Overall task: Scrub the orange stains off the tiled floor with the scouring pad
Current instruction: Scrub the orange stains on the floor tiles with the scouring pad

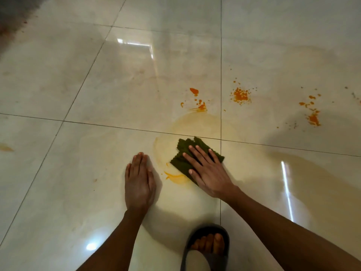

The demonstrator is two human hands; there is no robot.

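Observation:
A dark green scouring pad (pixel 187 147) lies flat on the glossy cream tiled floor (pixel 97 85). My right hand (pixel 207 171) presses on it with straight, spread fingers. My left hand (pixel 139 180) rests flat on the tile just left of it, fingers together. A pale yellow smear ring (pixel 166 145) surrounds the pad, with a brighter orange streak (pixel 173 176) at its lower left. Beyond the pad are orange stains: one patch (pixel 197 100) straight ahead, a second (pixel 241 95) to its right, a third (pixel 312 114) at far right.
My foot in a grey slider sandal (pixel 207 245) stands on the tile below my hands. A faint orange mark (pixel 5 148) lies at the far left edge. A dark area (pixel 11 14) fills the top left corner. Wet, tinted film covers the tiles at right.

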